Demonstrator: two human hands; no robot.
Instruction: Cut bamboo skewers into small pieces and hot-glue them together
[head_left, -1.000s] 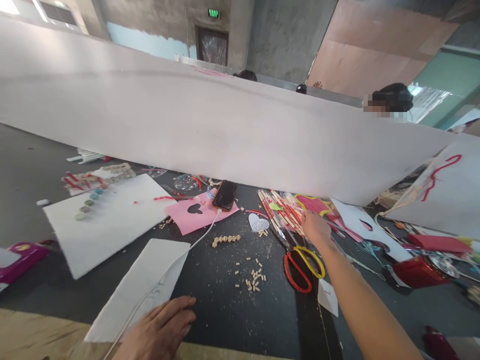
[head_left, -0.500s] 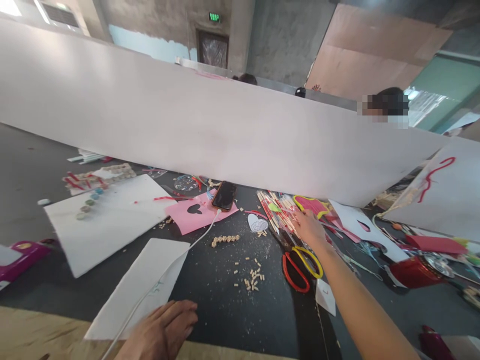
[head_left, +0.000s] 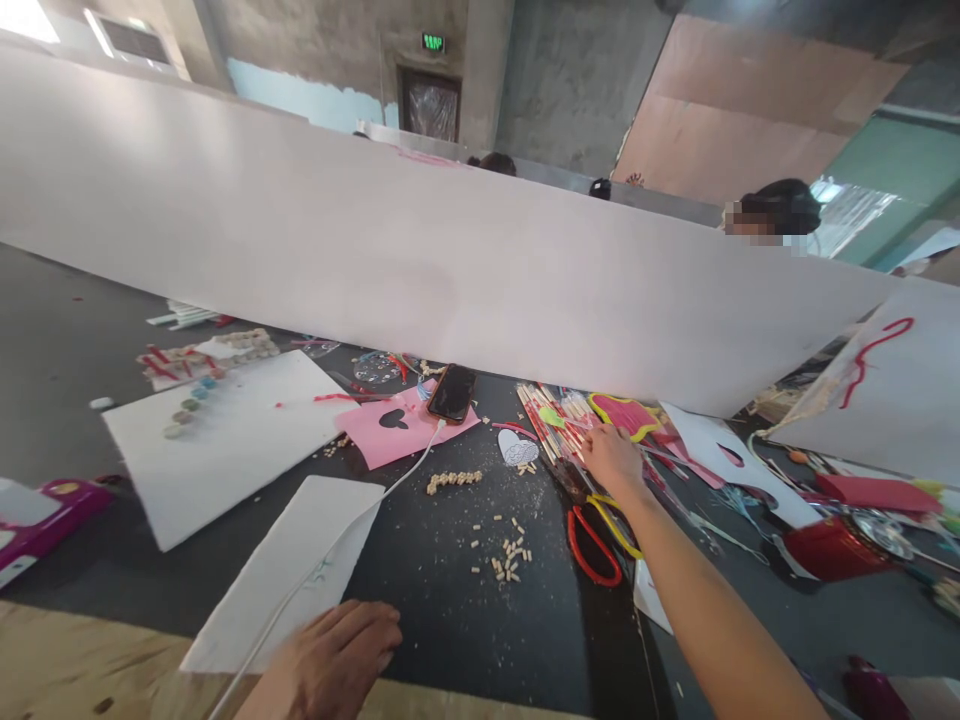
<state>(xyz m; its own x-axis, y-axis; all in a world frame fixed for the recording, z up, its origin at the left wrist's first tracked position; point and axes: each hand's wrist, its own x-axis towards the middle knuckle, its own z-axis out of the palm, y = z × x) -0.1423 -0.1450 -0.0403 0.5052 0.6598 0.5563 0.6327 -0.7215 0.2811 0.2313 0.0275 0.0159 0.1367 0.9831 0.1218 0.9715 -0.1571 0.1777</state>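
My left hand [head_left: 341, 650] rests palm down at the near table edge, fingers stretched out, holding nothing. It lies beside a white foam-like board [head_left: 300, 570] with a white cable [head_left: 330, 545] running over it. My right hand [head_left: 616, 462] reaches forward to a bundle of thin red-and-pale sticks [head_left: 534, 415]. Its fingers are bent together at the right side of the bundle; what is between them is hidden. Just below it lie scissors [head_left: 596, 565] with one red and one yellow handle loop. A white paper heart [head_left: 517, 448] sits left of the sticks.
Short cut stick pieces [head_left: 510, 562] and a row of joined pieces [head_left: 454, 482] lie mid-table. A phone [head_left: 451, 393] rests on pink paper [head_left: 375, 428]. A red can [head_left: 832, 548] stands right, a purple glue gun [head_left: 56, 520] left. A tall white panel [head_left: 450, 260] borders the back.
My right hand has drawn slightly back and left, and its fingers have gone from spread to bent together. The left hand stays in place; the whole view has shifted slightly.
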